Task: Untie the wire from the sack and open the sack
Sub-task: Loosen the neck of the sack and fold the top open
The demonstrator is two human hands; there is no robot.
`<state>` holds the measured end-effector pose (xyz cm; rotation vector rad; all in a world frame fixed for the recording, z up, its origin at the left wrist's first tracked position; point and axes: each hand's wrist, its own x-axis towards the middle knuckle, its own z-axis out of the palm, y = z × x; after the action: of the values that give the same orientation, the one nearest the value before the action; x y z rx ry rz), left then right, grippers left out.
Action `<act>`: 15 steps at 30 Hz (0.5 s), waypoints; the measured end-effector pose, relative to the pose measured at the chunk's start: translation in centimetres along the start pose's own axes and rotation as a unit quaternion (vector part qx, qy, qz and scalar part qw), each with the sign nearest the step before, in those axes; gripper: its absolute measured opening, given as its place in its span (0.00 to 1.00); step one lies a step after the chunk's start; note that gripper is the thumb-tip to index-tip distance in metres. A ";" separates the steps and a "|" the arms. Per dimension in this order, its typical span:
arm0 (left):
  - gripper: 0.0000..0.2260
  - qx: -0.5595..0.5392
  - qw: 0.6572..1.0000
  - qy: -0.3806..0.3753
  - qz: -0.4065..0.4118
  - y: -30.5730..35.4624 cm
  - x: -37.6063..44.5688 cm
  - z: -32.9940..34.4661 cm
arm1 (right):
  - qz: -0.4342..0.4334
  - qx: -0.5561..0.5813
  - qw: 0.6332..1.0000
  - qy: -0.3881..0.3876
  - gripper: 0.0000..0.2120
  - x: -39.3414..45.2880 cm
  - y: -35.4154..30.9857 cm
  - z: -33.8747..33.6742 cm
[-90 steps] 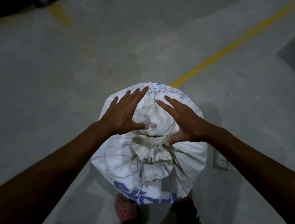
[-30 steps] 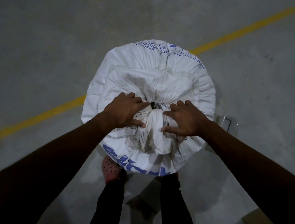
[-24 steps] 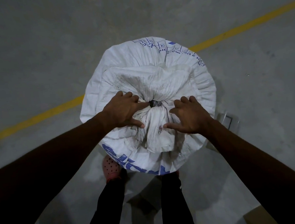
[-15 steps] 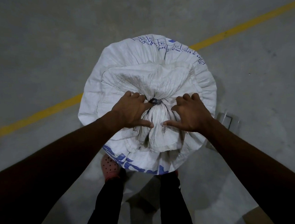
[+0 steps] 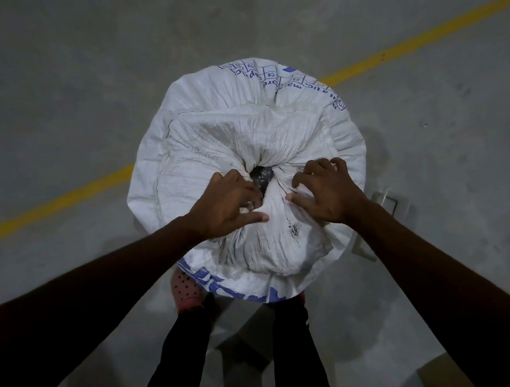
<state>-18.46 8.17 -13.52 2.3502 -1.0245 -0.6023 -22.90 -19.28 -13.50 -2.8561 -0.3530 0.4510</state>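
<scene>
A full white woven sack (image 5: 242, 132) with blue print stands upright on the floor in front of me. Its gathered neck shows a small dark gap (image 5: 261, 175) at the centre with dark contents inside. My left hand (image 5: 227, 205) grips the bunched fabric on the left of the gap, fingertips tucked into the folds. My right hand (image 5: 327, 190) clutches the fabric on the right side. The wire cannot be made out in this dim view.
The grey concrete floor carries a yellow painted line (image 5: 54, 204) running diagonally behind the sack. My legs and a pink perforated shoe (image 5: 185, 289) stand just below it. A small pale flat object (image 5: 387, 206) lies on the floor at the right.
Both hands have dug into the gathered neck and pulled apart slightly. The dark gap at the centre has widened since a second ago.
</scene>
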 end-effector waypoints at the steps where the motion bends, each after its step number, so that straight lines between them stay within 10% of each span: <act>1: 0.15 0.004 1.000 -0.008 0.011 0.2 -0.4 0.0 | -0.008 -0.003 1.000 -0.009 0.25 0.1 0.0 0.0; 15: 0.16 0.085 0.975 -0.077 0.189 1.1 -0.6 0.6 | -0.227 -0.112 0.967 -0.014 0.41 0.9 -0.9 -1.8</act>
<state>-19.77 7.78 -13.19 2.1867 -1.6033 -0.5711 -21.61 -18.49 -11.81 -2.8458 -1.0948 0.3783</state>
